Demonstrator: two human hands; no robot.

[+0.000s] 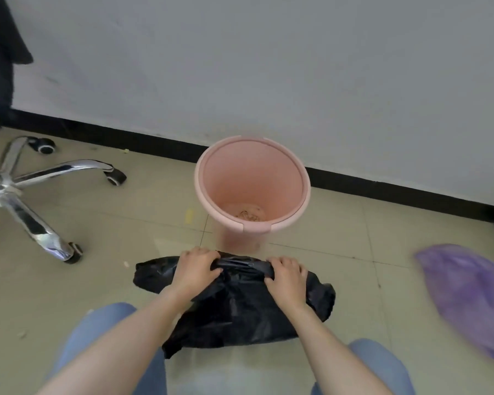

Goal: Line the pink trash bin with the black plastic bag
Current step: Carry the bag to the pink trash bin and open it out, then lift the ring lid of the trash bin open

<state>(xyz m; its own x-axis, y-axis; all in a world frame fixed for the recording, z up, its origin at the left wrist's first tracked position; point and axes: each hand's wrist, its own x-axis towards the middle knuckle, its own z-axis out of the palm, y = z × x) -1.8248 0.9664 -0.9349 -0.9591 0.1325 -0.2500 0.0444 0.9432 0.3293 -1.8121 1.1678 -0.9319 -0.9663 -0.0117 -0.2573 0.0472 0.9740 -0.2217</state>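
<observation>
My fingertips curl under a fold of the bag (240,303), out of sight. At 3 o'clock a purple cloth (465,295) is blurred and cut by the edge. At 9 o'clock the chair base (26,189) is cropped.

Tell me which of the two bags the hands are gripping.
The black bag, lying in front of the pink bin, gripped by both hands. The purple bag lies untouched at the right.

Both hands, left hand (196,269) and right hand (287,276), grip the top edge of the black plastic bag (240,309) just in front of the open pink trash bin (251,189) on the floor.
</observation>
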